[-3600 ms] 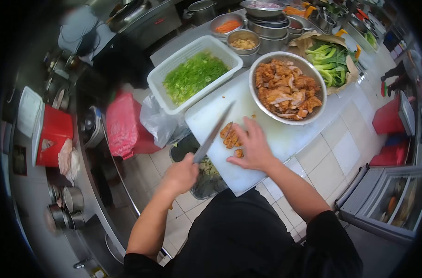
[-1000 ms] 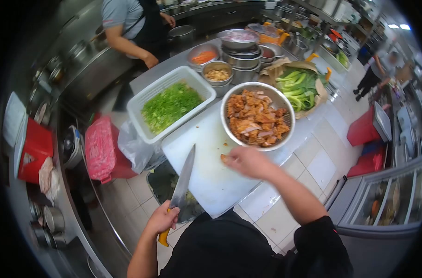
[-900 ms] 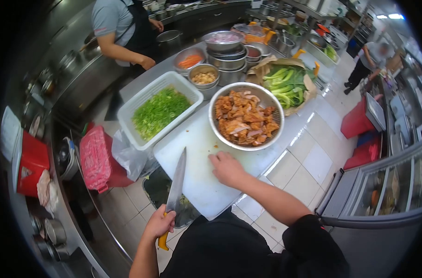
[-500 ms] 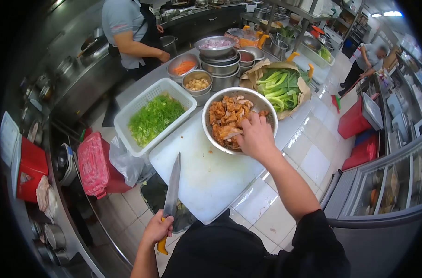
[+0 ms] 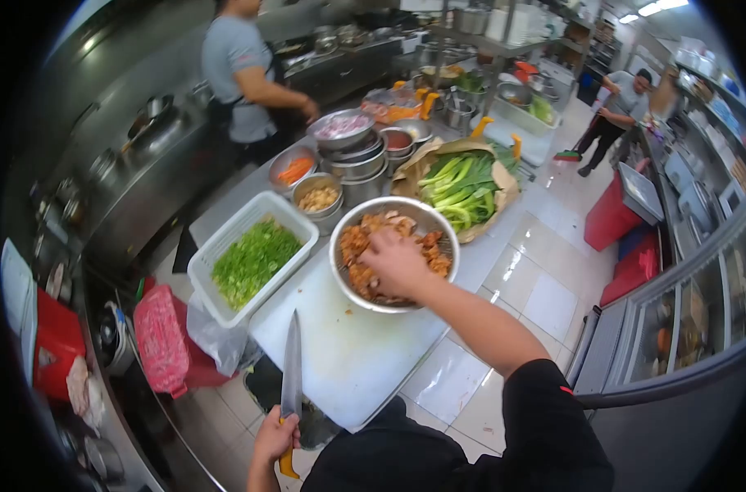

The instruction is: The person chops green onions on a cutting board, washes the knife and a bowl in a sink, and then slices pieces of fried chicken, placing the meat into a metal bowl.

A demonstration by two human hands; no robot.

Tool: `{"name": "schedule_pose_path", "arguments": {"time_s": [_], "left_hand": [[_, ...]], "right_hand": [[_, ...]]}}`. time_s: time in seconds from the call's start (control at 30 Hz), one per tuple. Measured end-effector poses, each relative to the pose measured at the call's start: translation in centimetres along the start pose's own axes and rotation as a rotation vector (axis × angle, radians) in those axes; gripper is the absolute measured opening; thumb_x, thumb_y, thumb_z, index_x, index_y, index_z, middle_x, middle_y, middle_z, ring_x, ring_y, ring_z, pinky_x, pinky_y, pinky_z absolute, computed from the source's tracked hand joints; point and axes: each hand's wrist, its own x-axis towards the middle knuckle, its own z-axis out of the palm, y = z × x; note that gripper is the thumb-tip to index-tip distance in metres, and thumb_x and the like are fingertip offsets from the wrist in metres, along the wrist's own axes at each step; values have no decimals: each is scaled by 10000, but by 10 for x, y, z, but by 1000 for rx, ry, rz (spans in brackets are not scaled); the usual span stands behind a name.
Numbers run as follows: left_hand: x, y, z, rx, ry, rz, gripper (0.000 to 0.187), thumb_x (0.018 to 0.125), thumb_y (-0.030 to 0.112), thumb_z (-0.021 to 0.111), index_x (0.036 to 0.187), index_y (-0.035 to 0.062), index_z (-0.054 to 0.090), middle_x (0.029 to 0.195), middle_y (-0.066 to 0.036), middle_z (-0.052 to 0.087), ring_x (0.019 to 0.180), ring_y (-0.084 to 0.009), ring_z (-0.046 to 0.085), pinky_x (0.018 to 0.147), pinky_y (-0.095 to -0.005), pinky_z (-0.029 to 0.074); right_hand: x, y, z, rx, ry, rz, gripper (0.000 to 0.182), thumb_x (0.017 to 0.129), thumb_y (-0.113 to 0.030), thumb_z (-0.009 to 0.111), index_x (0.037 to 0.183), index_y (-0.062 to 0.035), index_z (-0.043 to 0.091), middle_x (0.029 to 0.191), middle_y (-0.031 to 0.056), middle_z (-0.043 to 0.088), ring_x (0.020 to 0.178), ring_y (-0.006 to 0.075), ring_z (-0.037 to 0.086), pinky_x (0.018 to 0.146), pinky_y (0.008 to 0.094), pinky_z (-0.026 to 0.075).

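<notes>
Reaching hand: the right hand (image 5: 399,261) is down in the steel bowl (image 5: 345,232), fingers curled among the fried chicken pieces (image 5: 358,246) — whether they have closed on one I cannot tell, since the back of the hand covers them.
Knife hand: the left hand (image 5: 276,436) is wrapped tight round the yellow handle of the knife (image 5: 291,367), held low off the near edge of the board with the blade pointing away from the body, out of the other arm's way.
Cutting board: the white cutting board (image 5: 348,353) lies bare of meat, the bowl resting on its far end within easy reach.
Greens: a white basket of chopped greens (image 5: 252,258) sits just left of the bowl, leafy stalks (image 5: 459,182) on brown paper to its right.
Others: a person in grey (image 5: 242,78) stands at the far counter; another (image 5: 623,102) is sweeping well off.
</notes>
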Motion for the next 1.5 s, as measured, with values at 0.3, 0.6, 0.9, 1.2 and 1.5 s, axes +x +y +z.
{"name": "schedule_pose_path", "arguments": {"time_s": [0.3, 0.6, 0.9, 1.2, 1.5], "left_hand": [[-4, 3, 2, 8, 44, -59, 184, 1013, 204, 588, 1040, 26, 549, 726, -59, 604, 532, -141, 599, 521, -303, 510], [-15, 21, 2, 376, 321, 283, 405, 949, 212, 635, 1325, 66, 598, 848, -213, 657, 852, -432, 662, 782, -495, 519], [-37, 153, -17, 1082, 387, 538, 421, 855, 142, 752, 1258, 208, 647, 993, -181, 599, 910, -390, 655, 774, -478, 541], [9, 217, -23, 1361, 279, 719, 374, 879, 103, 622, 1228, 224, 675, 908, -175, 595, 816, -356, 676, 689, -467, 552], [63, 181, -14, 994, 212, 805, 323, 902, 209, 701, 1217, 274, 679, 969, -167, 610, 871, -366, 675, 748, -482, 554]], "right_hand": [[-10, 100, 0, 429, 266, 493, 469, 784, -232, 780, 1191, -24, 674, 1271, 221, 552, 1196, 417, 535, 1042, 478, 473], [-1, 46, -27, 351, 33, 66, 162, 850, -138, 704, 998, -72, 704, 1032, 122, 674, 1059, 357, 613, 1000, 456, 465], [15, 29, -31, 147, -243, 121, 344, 797, -186, 723, 1126, -95, 676, 1181, 160, 613, 1191, 344, 568, 1036, 472, 438], [-17, 33, -5, 395, -32, 153, 443, 781, -385, 812, 1056, -75, 653, 1132, 183, 579, 1107, 391, 582, 977, 467, 488], [-9, 24, 14, 451, 397, 297, 403, 777, -330, 862, 1006, -73, 652, 1094, 165, 589, 1046, 372, 584, 909, 465, 490]]}}
